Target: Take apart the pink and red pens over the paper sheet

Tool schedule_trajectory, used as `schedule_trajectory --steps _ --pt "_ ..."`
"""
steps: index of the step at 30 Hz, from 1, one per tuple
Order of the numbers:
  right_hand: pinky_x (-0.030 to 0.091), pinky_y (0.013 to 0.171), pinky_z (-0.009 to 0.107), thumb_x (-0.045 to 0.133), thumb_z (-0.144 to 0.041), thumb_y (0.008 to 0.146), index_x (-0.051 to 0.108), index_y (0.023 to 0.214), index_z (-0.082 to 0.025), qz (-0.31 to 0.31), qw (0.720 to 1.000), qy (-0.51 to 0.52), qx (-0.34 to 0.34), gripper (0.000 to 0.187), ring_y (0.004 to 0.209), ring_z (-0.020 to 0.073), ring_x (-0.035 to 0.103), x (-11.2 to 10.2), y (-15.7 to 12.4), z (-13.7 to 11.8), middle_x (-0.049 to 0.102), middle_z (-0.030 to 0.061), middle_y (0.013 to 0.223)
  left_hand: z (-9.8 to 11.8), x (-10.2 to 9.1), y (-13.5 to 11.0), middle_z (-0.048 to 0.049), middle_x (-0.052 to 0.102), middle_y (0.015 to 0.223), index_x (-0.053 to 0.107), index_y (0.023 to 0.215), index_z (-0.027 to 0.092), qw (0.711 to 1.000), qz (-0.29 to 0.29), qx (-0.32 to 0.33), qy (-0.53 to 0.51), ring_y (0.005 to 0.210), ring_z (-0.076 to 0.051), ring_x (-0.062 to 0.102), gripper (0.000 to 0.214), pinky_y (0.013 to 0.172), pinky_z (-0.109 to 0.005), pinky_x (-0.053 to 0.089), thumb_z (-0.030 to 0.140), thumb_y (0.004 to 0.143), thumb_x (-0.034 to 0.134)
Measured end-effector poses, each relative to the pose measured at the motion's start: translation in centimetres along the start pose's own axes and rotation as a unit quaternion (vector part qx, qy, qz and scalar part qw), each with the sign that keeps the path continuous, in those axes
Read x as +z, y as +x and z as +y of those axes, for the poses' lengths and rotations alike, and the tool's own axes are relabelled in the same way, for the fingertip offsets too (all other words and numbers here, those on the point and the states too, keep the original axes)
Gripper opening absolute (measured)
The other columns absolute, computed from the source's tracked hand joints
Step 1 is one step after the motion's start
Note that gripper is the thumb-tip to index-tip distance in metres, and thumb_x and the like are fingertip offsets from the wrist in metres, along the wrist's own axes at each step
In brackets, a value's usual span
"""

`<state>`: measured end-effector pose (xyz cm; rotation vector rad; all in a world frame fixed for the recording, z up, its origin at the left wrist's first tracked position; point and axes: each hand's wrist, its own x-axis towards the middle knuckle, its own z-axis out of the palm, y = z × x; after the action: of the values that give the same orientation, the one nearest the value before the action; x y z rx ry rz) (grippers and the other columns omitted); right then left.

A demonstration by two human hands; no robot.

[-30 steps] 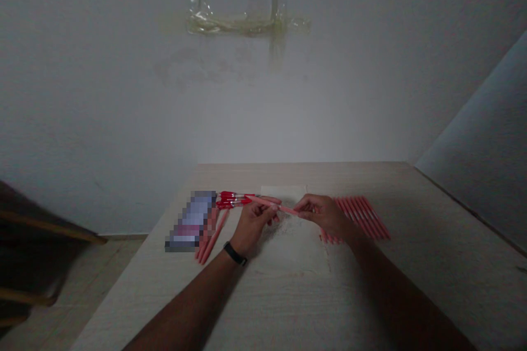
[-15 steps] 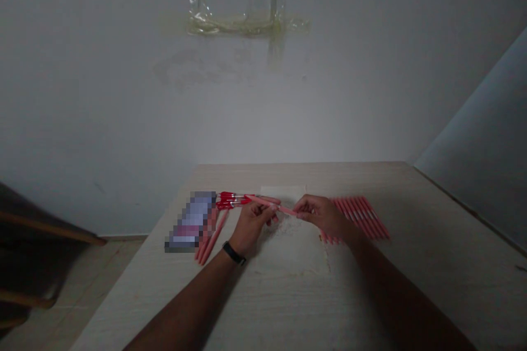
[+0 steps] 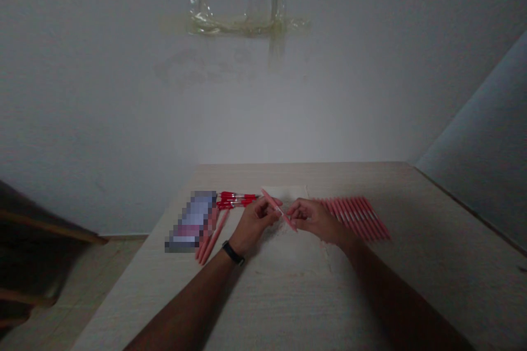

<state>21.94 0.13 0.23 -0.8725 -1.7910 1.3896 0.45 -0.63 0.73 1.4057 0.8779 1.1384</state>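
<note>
My left hand [image 3: 254, 223] and my right hand [image 3: 313, 221] meet above a pale sheet of paper [image 3: 288, 255], both pinching a slim pink pen barrel [image 3: 274, 204]. It slants across the gap, its far end beyond my left fingers. Several red-tipped clear pens [image 3: 236, 199] lie together left of my left hand. Loose pink barrels [image 3: 212, 236] rest beside a pixelated box [image 3: 191, 220]. To the right of my right hand lies a neat row of pink barrels [image 3: 358, 218]. A black band [image 3: 233, 253] circles my left wrist.
The pale wood-grain table [image 3: 296, 307] ends at a wall [image 3: 263, 109] with tape marks [image 3: 234, 24] above. A dark chair with wooden rails [image 3: 28, 236] stands beyond the table's left edge, over a tiled floor [image 3: 86, 279].
The pink barrel has swung from nearly level to a steeper diagonal, its far end turning away from me. My hands have drawn slightly closer together.
</note>
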Motion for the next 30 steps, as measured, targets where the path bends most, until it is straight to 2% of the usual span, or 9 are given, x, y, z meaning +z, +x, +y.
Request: schedule_trajectory --steps 4,11,13,17,19,22,26,27,30 --pt "0.049 0.067 0.027 0.075 -0.044 0.082 0.065 0.095 -0.018 -0.001 1.000 0.009 0.002 0.032 0.072 0.0140 0.062 0.5 0.3 0.7 0.066 0.0004 0.079 -0.3 0.2 0.0 -0.0010 0.065 0.078 0.066 0.103 0.014 0.999 -0.007 -0.011 -0.029 0.068 -0.012 0.057 0.037 0.064 -0.023 0.045 0.033 0.075 0.080" --pt "0.049 0.062 0.026 0.073 -0.045 0.083 0.064 0.090 -0.019 0.039 0.998 -0.042 -0.005 0.029 0.067 0.0139 0.061 1.2 0.2 0.5 0.065 0.0004 0.075 -0.8 0.3 0.2 -0.0017 0.067 0.079 0.065 0.108 0.015 1.000 -0.014 -0.009 -0.025 0.067 -0.012 0.059 0.040 0.065 -0.024 0.046 0.035 0.077 0.080" --pt "0.047 0.060 0.025 0.071 -0.041 0.085 0.063 0.089 -0.019 0.049 0.997 -0.067 -0.010 0.024 0.065 0.0137 0.060 1.2 0.2 0.4 0.064 0.0000 0.073 -0.9 0.2 0.2 -0.0022 0.067 0.081 0.064 0.110 0.016 1.000 -0.014 0.011 0.011 0.070 -0.014 0.061 0.039 0.068 -0.025 0.047 0.035 0.079 0.077" --pt "0.043 0.054 0.023 0.068 -0.032 0.084 0.063 0.087 -0.020 0.099 0.986 -0.138 -0.012 0.013 0.060 0.0131 0.058 0.1 -0.1 0.0 0.063 -0.0009 0.068 -0.9 -0.1 0.0 -0.0044 0.068 0.090 0.063 0.116 0.019 0.984 0.006 0.060 0.165 0.080 -0.016 0.062 0.034 0.069 -0.026 0.047 0.029 0.084 0.071" --pt "0.043 0.055 0.023 0.067 -0.028 0.081 0.065 0.087 -0.020 0.133 0.968 -0.212 -0.010 0.010 0.060 0.0136 0.058 -1.1 -0.4 -0.3 0.064 -0.0001 0.068 -0.8 -0.2 -0.2 -0.0052 0.068 0.093 0.065 0.115 0.020 0.968 0.002 0.079 0.237 0.081 -0.017 0.061 0.032 0.068 -0.026 0.046 0.027 0.084 0.070" --pt "0.042 0.056 0.024 0.065 -0.027 0.078 0.064 0.084 -0.020 0.187 0.927 -0.324 0.006 0.009 0.061 0.0147 0.060 -4.0 -0.9 -1.0 0.066 0.0009 0.069 -0.8 -0.3 -0.5 -0.0060 0.067 0.096 0.068 0.110 0.021 0.943 -0.024 0.103 0.315 0.084 -0.019 0.060 0.026 0.072 -0.028 0.046 0.024 0.084 0.068" --pt "0.041 0.058 0.026 0.062 -0.029 0.078 0.066 0.083 -0.020 0.273 0.862 -0.417 0.089 0.012 0.062 0.0165 0.063 -9.7 -2.8 -1.4 0.069 0.0024 0.071 -0.8 -0.4 -0.7 -0.0073 0.067 0.105 0.067 0.108 0.021 0.919 -0.060 0.104 0.376 0.090 -0.020 0.060 0.023 0.077 -0.031 0.046 0.020 0.085 0.066" --pt "0.041 0.059 0.026 0.061 -0.030 0.078 0.066 0.084 -0.020 0.301 0.843 -0.431 0.110 0.013 0.065 0.0170 0.064 -11.3 -3.7 -1.2 0.070 0.0034 0.074 -0.8 -0.4 -0.7 -0.0078 0.067 0.106 0.067 0.109 0.021 0.916 -0.065 0.103 0.383 0.091 -0.021 0.061 0.023 0.078 -0.031 0.047 0.020 0.085 0.065" --pt "0.042 0.061 0.028 0.063 -0.033 0.077 0.069 0.083 -0.020 0.334 0.795 -0.471 0.185 0.016 0.068 0.0190 0.065 -15.7 -7.0 -0.1 0.072 0.0056 0.076 -0.9 -0.5 -0.7 -0.0085 0.067 0.108 0.067 0.110 0.022 0.912 -0.065 0.102 0.391 0.093 -0.022 0.061 0.024 0.080 -0.033 0.047 0.021 0.086 0.065"
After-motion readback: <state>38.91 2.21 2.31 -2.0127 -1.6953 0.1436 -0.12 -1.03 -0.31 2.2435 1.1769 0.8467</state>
